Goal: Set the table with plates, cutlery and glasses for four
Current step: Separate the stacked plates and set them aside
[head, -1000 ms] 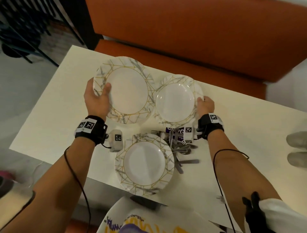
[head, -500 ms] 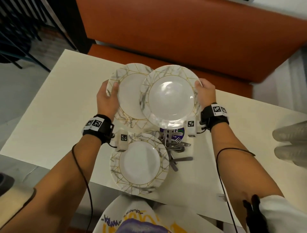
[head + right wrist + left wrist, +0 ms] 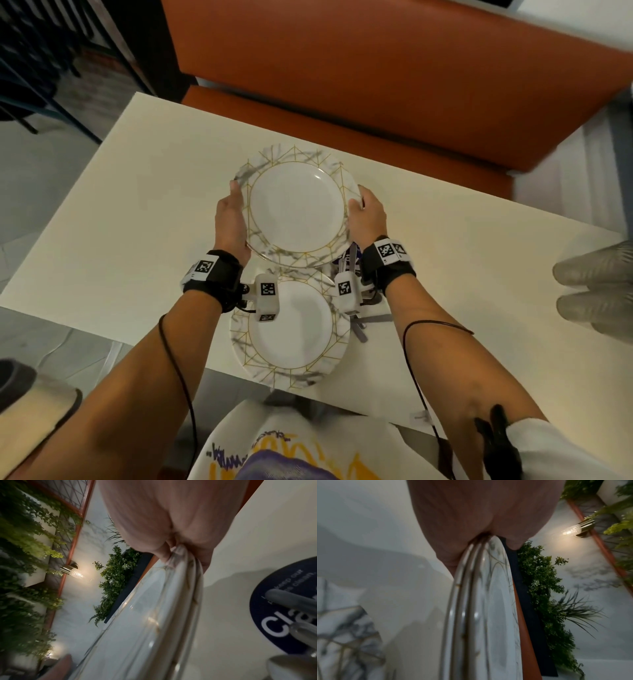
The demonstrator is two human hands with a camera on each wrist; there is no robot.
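A stack of white marble-patterned plates with gold lines (image 3: 296, 209) hovers above the middle of the cream table (image 3: 137, 212). My left hand (image 3: 231, 219) grips its left rim and my right hand (image 3: 368, 214) grips its right rim. In the left wrist view three stacked rims (image 3: 479, 615) run out from between thumb and fingers of the left hand (image 3: 488, 536). The right wrist view shows my right hand (image 3: 180, 546) pinching the stack's edge (image 3: 154, 615). One more matching plate (image 3: 291, 329) lies near the table's front edge. Cutlery (image 3: 363, 325) lies to its right, mostly hidden by my right wrist.
An orange bench (image 3: 342, 61) runs along the table's far side. Two cloudy glass-like shapes (image 3: 596, 294) sit at the right edge of the head view. A dark blue round sticker (image 3: 274, 615) lies under the cutlery (image 3: 291, 600). Bare tabletop spreads left and right.
The two plates I held apart came together: the right one slid over the left one. Both hands now hold a single stack, centred over the table.
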